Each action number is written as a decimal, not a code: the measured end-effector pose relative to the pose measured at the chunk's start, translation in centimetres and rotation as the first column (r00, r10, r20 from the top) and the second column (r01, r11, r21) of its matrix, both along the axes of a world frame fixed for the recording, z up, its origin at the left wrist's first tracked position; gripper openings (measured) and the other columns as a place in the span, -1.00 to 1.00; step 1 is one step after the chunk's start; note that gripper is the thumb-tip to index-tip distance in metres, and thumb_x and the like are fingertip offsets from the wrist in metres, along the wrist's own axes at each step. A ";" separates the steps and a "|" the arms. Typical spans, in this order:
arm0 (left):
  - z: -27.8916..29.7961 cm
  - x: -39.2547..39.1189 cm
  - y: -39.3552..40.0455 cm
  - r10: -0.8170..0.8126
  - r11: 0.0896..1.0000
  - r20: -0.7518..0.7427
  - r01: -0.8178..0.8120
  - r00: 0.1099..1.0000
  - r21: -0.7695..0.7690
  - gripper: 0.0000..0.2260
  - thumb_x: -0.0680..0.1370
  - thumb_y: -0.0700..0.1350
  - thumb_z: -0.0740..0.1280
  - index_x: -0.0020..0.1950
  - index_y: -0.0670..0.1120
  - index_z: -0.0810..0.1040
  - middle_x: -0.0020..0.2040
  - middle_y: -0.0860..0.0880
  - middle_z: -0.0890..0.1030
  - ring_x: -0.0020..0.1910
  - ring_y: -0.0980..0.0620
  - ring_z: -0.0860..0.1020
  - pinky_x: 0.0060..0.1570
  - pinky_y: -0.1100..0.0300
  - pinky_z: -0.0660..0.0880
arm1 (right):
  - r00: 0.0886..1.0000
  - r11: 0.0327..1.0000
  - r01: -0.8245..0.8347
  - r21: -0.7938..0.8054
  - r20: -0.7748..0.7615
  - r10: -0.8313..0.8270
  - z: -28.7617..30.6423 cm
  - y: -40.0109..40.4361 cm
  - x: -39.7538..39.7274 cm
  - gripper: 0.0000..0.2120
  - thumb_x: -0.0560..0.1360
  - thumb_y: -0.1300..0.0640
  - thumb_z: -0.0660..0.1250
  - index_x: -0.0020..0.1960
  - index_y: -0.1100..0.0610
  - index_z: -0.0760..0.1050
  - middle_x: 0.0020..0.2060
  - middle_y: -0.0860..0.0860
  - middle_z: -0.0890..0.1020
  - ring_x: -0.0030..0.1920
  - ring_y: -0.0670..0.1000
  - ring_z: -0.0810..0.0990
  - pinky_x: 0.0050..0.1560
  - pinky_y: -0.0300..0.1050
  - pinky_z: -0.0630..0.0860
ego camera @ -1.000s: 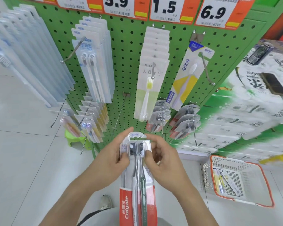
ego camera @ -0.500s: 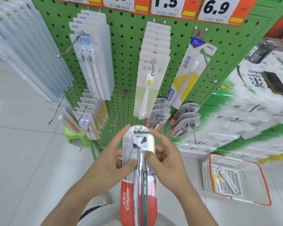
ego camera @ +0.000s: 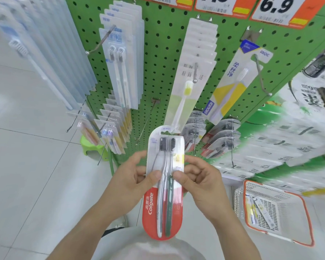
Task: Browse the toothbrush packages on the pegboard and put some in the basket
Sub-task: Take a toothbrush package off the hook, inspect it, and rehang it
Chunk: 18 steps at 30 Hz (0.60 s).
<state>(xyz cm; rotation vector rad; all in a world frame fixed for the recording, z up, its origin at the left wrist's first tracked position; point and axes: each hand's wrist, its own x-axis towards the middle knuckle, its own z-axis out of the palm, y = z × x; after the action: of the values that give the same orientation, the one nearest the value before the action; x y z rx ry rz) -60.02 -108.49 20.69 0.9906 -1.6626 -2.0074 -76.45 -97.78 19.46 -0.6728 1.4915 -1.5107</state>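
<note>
Far left: rows of pale blue toothbrush packs (ego camera: 51, 59) hang from the green pegboard (ego camera: 158, 53), with smaller packs (ego camera: 109, 134) on hooks below them. A green stool (ego camera: 91, 148) stands on the floor tiles (ego camera: 26, 166) under those.

Your left hand (ego camera: 131, 177) grips the left edge of the Colgate toothbrush pack (ego camera: 164, 184): thumb on the front, fingers curled behind. The pack is upright in front of your chest, clear upper part up, red lower part down, two dark-bristled brushes side by side inside.

Your right hand (ego camera: 199, 181) holds the right edge the same way, thumb pressed on the front near the brush handles, fingers wrapped behind.

Above the pack, a white-and-green single-brush pack (ego camera: 188, 94) hangs on its hook; just beside it to the right, a yellow-and-white pack (ego camera: 231, 85) hangs tilted. Price tags, one reading 6.9 (ego camera: 278, 6), run along the top.

Lower right: the orange-rimmed basket (ego camera: 308, 222) sits on the floor, well apart from your hands, with at least one toothbrush pack (ego camera: 255, 209) lying in it.
</note>
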 end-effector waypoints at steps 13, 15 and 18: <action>-1.2 1.1 0.5 -0.129 0.991 0.108 0.123 0.986 0.061 -0.78 0.51 -0.07 0.42 0.07 -0.19 0.62 -0.13 -0.17 0.74 -0.22 -0.07 0.69 -0.20 0.10 0.60 | 0.996 0.997 -0.068 0.032 0.053 0.066 -0.5 0.7 -0.1 -0.60 0.29 -0.12 0.61 0.03 0.05 0.67 -0.04 0.16 0.74 -0.17 0.07 0.68 -0.22 -0.07 0.60; -1.5 1.3 0.7 -0.117 0.992 0.100 0.110 0.988 0.067 -0.80 0.49 -0.10 0.42 0.05 -0.17 0.63 -0.13 -0.14 0.75 -0.21 -0.06 0.71 -0.22 0.14 0.62 | 0.993 0.995 -0.100 0.023 0.071 0.098 -0.4 0.9 -0.3 -0.58 0.32 -0.14 0.62 0.05 0.06 0.66 -0.01 0.15 0.73 -0.13 0.06 0.69 -0.19 -0.05 0.61; -1.9 1.5 1.2 -0.106 0.994 0.105 0.103 0.989 0.033 -0.84 0.51 -0.14 0.43 0.05 -0.16 0.63 -0.13 -0.14 0.75 -0.20 -0.07 0.71 -0.21 0.15 0.62 | 0.972 0.974 -0.223 0.037 0.079 0.220 -0.1 1.3 -0.6 -0.62 0.38 0.01 0.58 0.13 0.14 0.63 0.01 0.12 0.74 -0.13 0.04 0.70 -0.21 -0.07 0.62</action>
<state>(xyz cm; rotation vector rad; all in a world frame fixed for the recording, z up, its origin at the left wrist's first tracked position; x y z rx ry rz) -58.48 -107.33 18.81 1.0578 -1.7819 -2.0826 -77.09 -96.45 19.35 -0.7227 1.3433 -1.3136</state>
